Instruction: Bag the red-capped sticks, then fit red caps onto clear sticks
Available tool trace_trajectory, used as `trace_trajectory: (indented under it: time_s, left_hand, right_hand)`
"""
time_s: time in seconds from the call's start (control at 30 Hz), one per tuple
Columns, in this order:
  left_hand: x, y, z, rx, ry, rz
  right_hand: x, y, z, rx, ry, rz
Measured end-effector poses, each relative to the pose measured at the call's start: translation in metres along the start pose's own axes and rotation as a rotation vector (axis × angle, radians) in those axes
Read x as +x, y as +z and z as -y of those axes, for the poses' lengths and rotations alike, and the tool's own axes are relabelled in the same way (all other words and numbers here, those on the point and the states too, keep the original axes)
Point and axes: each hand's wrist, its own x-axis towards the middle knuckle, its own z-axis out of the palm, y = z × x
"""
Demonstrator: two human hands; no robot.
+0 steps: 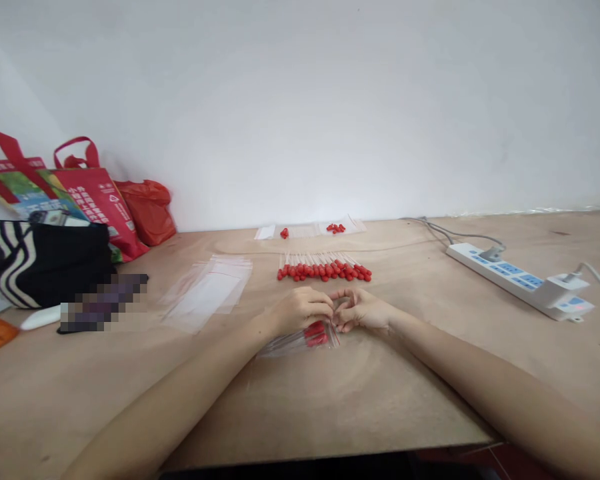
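A clear zip bag (290, 345) lies on the table in front of me, with red-tipped sticks (316, 333) inside it. Its red-lined mouth end points to the right. My left hand (303, 311) is closed on the bag's upper edge near that mouth, fingers bent over it. From the right, my right hand (364, 312) pinches the same corner, its fingertips meeting those of the left. Just beyond both hands is a row of white sticks with red tips (325, 270), tips toward me. The fingers hide part of the bag's mouth.
Flat clear zip bags (207, 290) are fanned out on the left. At the back lie bags (307, 230) with a few red pieces. A white power strip (517, 277) with cables sits right. Shopping bags (97, 207) and a black striped bag (55, 260) stand far left.
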Motion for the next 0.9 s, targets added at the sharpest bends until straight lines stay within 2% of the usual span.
trace_trajectory:
  time_s: [0.37, 0.47, 0.63, 0.7, 0.77, 0.9]
  left_hand:
    - [0.001, 0.0, -0.002, -0.005, -0.019, 0.028]
    - [0.0, -0.002, -0.002, -0.022, -0.044, -0.014]
    - [-0.002, -0.002, 0.001, -0.07, -0.071, 0.029]
    - [-0.003, -0.002, 0.003, -0.067, -0.096, 0.028]
    - [-0.005, -0.002, 0.004, -0.076, -0.118, 0.026]
    - [-0.008, -0.002, 0.005, -0.123, -0.172, -0.01]
  right_hand:
    - [0.0, 0.0, -0.001, 0.014, -0.005, -0.024]
    - [0.0, 0.0, -0.002, 0.023, -0.024, -0.021]
    - [0.002, 0.002, -0.005, -0.02, -0.101, -0.024]
    - [0.002, 0.003, -0.008, -0.116, -0.179, -0.027]
    - [0.0, 0.005, -0.011, -0.275, -0.317, -0.036]
    - [-0.006, 0.008, -0.017, -0.788, -0.723, -0.159]
